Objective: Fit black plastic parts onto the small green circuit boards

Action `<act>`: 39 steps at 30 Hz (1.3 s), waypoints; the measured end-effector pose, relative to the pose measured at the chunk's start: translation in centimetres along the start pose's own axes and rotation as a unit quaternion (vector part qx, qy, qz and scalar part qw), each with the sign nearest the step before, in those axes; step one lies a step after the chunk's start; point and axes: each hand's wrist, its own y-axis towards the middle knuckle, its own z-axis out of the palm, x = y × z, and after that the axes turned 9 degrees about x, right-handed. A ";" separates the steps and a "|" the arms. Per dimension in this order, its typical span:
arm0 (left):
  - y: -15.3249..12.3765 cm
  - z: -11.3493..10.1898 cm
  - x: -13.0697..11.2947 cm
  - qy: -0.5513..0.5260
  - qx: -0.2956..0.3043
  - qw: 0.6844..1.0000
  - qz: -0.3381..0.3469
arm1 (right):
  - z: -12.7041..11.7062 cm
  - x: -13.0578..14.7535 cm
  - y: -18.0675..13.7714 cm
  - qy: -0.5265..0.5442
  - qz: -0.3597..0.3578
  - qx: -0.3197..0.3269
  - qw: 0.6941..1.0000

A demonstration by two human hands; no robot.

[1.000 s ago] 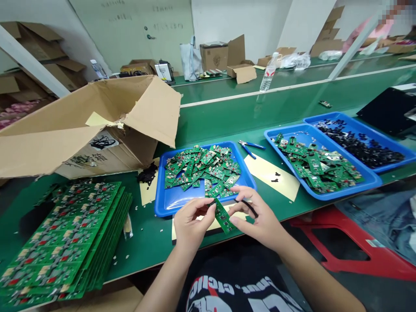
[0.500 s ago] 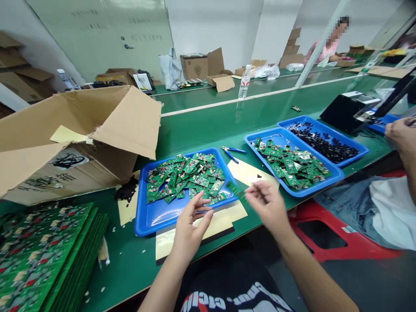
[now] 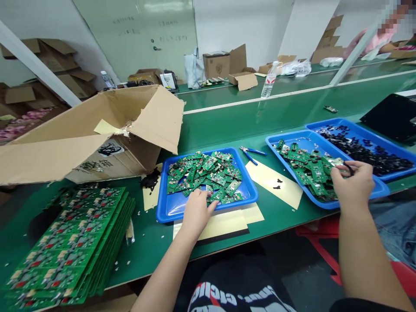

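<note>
A: Taking twelve as straight ahead of the wearer, where are the hands?

B: The left hand (image 3: 197,211) is at eleven, over the near rim of the left tray (image 3: 175,206). Its thumb stands apart from the fingers, tips by the boards (image 3: 208,175); whether it touches one, I cannot tell. The right hand (image 3: 354,186) is between one and two, over the right tray (image 3: 307,138). Its fingers are narrow, curled round a dark piece (image 3: 349,168); I cannot tell whether they grip a board too.

A: And the containers?

B: The left tray, between eleven and twelve, holds loose boards, heaped toward its far side, with blue floor showing at the near left. The right tray, at one, holds boards too. Just behind it, toward two, the far tray (image 3: 355,129) is strewn with black bits (image 3: 373,157). The open carton (image 3: 156,117), toward ten, has yellow paper (image 3: 105,127) at its mouth.

A: Any writing?

B: The carton bears dark handwriting and a scribbled-over label, neither readable to me. The bottle (image 3: 269,82), near twelve, has a red-and-white label, too small to make out. The shirt's (image 3: 240,275) pale lettering is upside down and partly cut off. Marks on the door (image 3: 136,26), at eleven, are too faint.
</note>
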 end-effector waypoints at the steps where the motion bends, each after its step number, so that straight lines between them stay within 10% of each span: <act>1: 0.4 0.2 -0.1 0.001 0.004 1.000 -0.003 | 0.1 -0.1 -0.2 0.000 -0.001 -0.003 1.000; 14: -0.3 -0.8 0.6 -0.140 0.007 0.990 -0.032 | -0.4 0.8 -4.0 0.025 -0.081 -0.036 0.996; 17: -2.4 -1.6 0.0 -0.254 0.013 0.967 -0.035 | 0.7 2.5 -6.9 0.068 -0.098 0.039 0.992; 20: -4.4 -2.4 -1.4 -0.476 0.069 0.876 -0.036 | 2.1 5.3 -10.9 0.121 -0.131 0.169 0.969; 26: -5.9 -2.7 -3.2 -0.635 0.178 0.751 -0.045 | 3.1 11.4 -17.8 0.230 -0.299 0.407 0.832; 39: -5.6 -2.0 -3.5 -0.636 0.112 0.761 -0.059 | 3.3 12.3 -20.1 0.240 -0.281 0.515 0.774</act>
